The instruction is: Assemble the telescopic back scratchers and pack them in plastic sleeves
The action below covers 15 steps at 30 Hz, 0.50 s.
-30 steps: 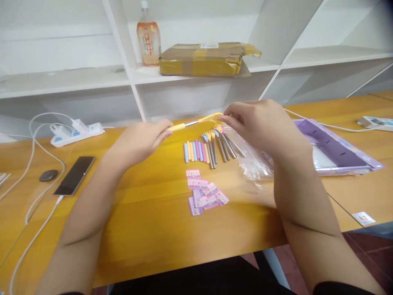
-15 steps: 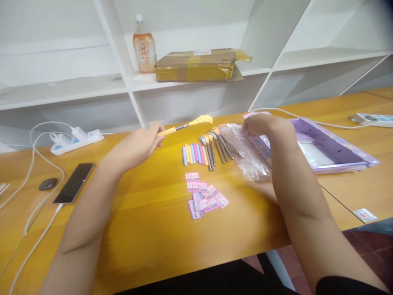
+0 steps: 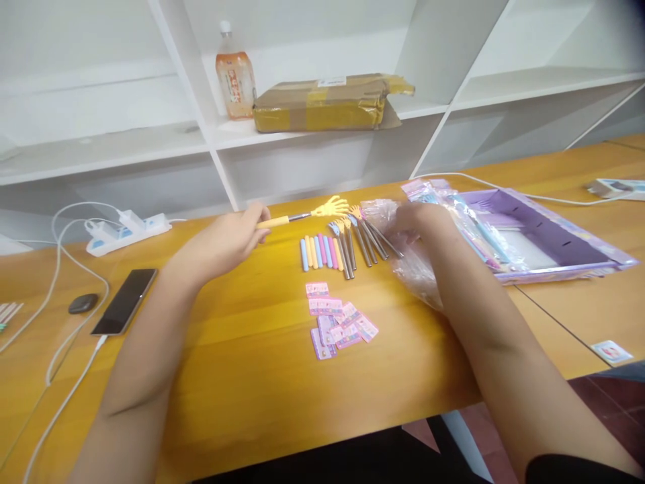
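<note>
My left hand (image 3: 242, 234) is closed round the yellow handle of a back scratcher (image 3: 330, 207) with a yellow hand-shaped head, held above the table. My right hand (image 3: 410, 218) is smeared by motion and grips a clear plastic bag (image 3: 418, 275) from the bags there; its fingertips are partly hidden. Just left of it lie metal scratcher rods with blue, yellow and pink heads (image 3: 345, 232). Beside them, pastel handle tubes (image 3: 321, 253) form a row. Nearer me is a loose pile of pink and purple cards (image 3: 347, 323).
Bagged back scratchers (image 3: 484, 232) lie in and over the edge of a purple box (image 3: 564, 272) on the right. To the left are a phone (image 3: 125, 302), a dark mouse-like object (image 3: 83, 304) and a power strip (image 3: 128, 235) with cables. A bottle (image 3: 236, 77) and a taped carton (image 3: 322, 104) stand on the shelf.
My right hand has come down and left from the purple box's edge to the plastic bags, which have shifted. The scratcher in my left hand has turned, showing its spread fingers.
</note>
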Each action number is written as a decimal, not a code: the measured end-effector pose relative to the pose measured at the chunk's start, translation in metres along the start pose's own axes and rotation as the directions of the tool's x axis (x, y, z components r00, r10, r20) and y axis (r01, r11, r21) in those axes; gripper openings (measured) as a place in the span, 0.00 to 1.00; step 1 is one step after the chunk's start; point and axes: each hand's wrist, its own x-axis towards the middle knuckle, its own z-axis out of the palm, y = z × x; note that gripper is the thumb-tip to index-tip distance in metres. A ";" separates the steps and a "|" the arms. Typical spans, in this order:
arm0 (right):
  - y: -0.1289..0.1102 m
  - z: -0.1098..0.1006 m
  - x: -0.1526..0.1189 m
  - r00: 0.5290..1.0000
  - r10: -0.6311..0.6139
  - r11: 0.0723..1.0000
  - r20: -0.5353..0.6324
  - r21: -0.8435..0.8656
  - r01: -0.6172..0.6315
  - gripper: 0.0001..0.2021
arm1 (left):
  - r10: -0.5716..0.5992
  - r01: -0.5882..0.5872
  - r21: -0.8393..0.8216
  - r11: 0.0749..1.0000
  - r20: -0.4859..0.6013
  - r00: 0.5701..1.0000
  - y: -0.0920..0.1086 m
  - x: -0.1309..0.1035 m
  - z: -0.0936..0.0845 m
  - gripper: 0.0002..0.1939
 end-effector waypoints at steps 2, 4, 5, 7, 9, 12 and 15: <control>-0.002 0.001 0.003 0.957 0.121 0.992 0.263 0.006 -0.127 0.16 | -0.002 0.002 -0.004 1.000 0.003 1.000 -0.001 0.000 0.000 0.10; -0.005 0.001 0.010 0.873 0.246 0.967 0.422 -0.041 -0.253 0.15 | -0.011 0.011 -0.005 1.000 0.005 1.000 -0.001 0.000 0.001 0.10; -0.007 0.000 0.014 0.841 0.294 0.953 0.454 -0.070 -0.295 0.15 | -0.014 0.014 -0.005 1.000 0.006 1.000 -0.002 0.000 0.001 0.10; -0.010 -0.002 0.020 0.807 0.350 0.934 0.476 -0.109 -0.341 0.15 | -0.020 0.020 -0.010 1.000 0.012 1.000 -0.002 0.000 0.002 0.10; -0.013 -0.005 0.021 0.804 0.354 0.932 0.478 -0.109 -0.346 0.15 | -0.021 0.021 -0.016 1.000 0.020 1.000 -0.002 0.000 0.002 0.10; -0.015 -0.010 0.016 0.807 0.341 0.936 0.482 -0.093 -0.340 0.17 | -0.019 0.020 -0.022 1.000 0.027 0.999 -0.001 0.000 0.002 0.11; -0.016 -0.011 0.009 0.797 0.337 0.933 0.501 -0.066 -0.353 0.22 | -0.011 0.012 -0.028 1.000 0.032 0.999 -0.001 0.000 0.002 0.11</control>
